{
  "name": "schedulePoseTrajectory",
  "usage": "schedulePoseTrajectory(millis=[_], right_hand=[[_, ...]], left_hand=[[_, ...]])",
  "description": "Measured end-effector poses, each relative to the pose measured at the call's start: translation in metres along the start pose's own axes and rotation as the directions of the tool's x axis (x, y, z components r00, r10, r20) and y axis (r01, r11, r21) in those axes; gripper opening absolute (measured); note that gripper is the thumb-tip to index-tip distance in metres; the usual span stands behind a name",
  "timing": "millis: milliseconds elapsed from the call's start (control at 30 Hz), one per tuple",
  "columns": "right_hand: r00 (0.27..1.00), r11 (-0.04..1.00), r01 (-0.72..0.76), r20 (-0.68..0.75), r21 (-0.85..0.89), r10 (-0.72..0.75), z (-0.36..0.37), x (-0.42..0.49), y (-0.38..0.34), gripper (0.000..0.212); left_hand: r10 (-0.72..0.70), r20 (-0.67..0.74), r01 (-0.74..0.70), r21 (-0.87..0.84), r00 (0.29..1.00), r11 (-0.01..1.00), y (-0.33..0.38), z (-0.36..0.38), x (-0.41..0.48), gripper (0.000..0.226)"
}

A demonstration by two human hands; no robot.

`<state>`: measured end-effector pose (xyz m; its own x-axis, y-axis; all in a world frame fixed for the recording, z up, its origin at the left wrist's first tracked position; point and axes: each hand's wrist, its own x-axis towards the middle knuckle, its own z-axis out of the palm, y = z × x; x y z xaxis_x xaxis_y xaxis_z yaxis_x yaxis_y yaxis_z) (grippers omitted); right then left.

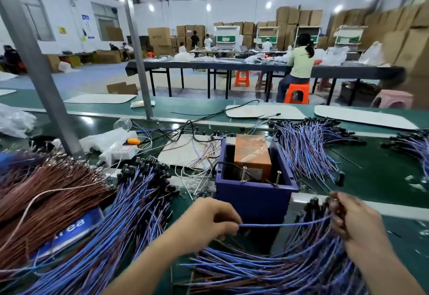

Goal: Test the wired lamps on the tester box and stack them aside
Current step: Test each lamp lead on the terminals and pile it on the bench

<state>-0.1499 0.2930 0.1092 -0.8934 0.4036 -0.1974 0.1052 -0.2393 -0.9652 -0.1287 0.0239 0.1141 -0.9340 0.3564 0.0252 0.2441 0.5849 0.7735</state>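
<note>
closest in, one wired lamp, a thin blue lead, stretches taut between my left hand and right hand, just in front of the tester box. the left hand pinches one end; the right hand curls round the other. from the left: one heap of brown wires, then one left heap of blue leads with black heads. the single tester box, dark blue and open-topped, holds one orange block wrapped in film and two upright bolts. a near heap lies under my right wrist; two far heaps lie beyond, rightward.
</note>
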Motion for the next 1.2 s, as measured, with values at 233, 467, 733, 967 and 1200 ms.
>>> schedulePoseTrajectory(millis=[233,467,733,967,1200], right_hand=[[0.958,0.749,0.219,-0.009,-0.626,-0.288,-0.016,0.015,0.025,0.028],[0.933,0.318,0.255,0.146,-0.913,-0.330,-0.013,0.006,0.029,0.019],[0.778,0.769,0.545,0.544,-0.334,-0.315,0.047,-0.060,0.007,0.008],[0.763,0.781,0.531,0.586,-0.328,-0.273,0.057,-0.061,0.022,0.023],[0.854,0.808,0.450,0.446,-0.380,-0.266,0.043,-0.050,0.034,0.026]], left_hand=[[-0.112,-0.124,0.104,-0.068,0.986,0.992,-0.012,-0.028,-0.018,0.009],[-0.163,-0.222,0.066,-0.390,0.961,0.919,0.005,-0.022,-0.022,0.012],[-0.217,-0.150,0.118,-0.489,0.965,0.864,0.023,0.010,0.006,0.010],[-0.307,-0.072,0.213,-0.573,0.949,0.791,0.017,0.019,0.015,0.005],[-0.392,0.043,0.305,-0.707,0.919,0.638,0.005,0.019,0.023,0.007]])
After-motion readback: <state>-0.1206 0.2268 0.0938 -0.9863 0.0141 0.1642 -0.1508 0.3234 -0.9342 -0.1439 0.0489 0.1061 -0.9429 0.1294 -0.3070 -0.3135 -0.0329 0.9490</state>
